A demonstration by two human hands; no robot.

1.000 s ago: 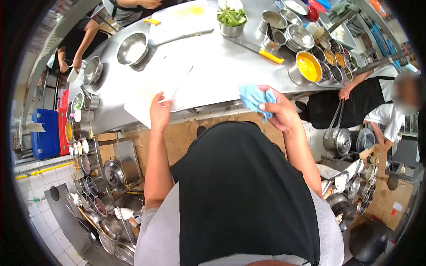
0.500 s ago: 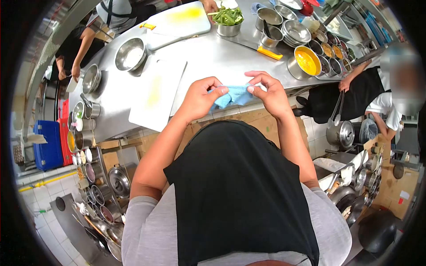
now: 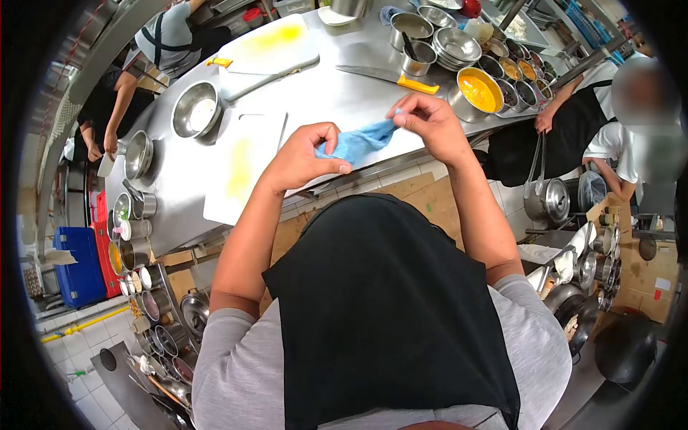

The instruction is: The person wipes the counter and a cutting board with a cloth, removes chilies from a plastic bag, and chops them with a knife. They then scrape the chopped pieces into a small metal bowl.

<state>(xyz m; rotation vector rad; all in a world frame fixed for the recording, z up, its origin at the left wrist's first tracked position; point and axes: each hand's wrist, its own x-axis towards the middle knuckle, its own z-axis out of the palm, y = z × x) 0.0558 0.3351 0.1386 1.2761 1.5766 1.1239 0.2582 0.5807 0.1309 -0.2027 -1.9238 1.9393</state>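
Observation:
A light blue cloth (image 3: 358, 142) is stretched between my two hands, over the front edge of the steel table (image 3: 344, 107). My left hand (image 3: 307, 156) grips its left end, with the thumb below and the fingers curled above. At the right end, my right hand (image 3: 430, 127) pinches a corner between thumb and fingertips. To the left of my left hand lies a white cutting board (image 3: 242, 161) with a yellow stain. A yellow-handled knife (image 3: 390, 76) rests on the table beyond my hands.
Beyond stand a metal bowl (image 3: 196, 110), a second board (image 3: 269, 46) with a yellow stain, and a pot of orange-yellow liquid (image 3: 479, 91). Sauce containers (image 3: 510, 69) fill the right end. A co-worker holding tongs (image 3: 535, 168) stands right; other people are at the left.
The cloth is pulled out longer and more slanted, with my right hand higher and my left hand farther left. The pot of green vegetables has left the table.

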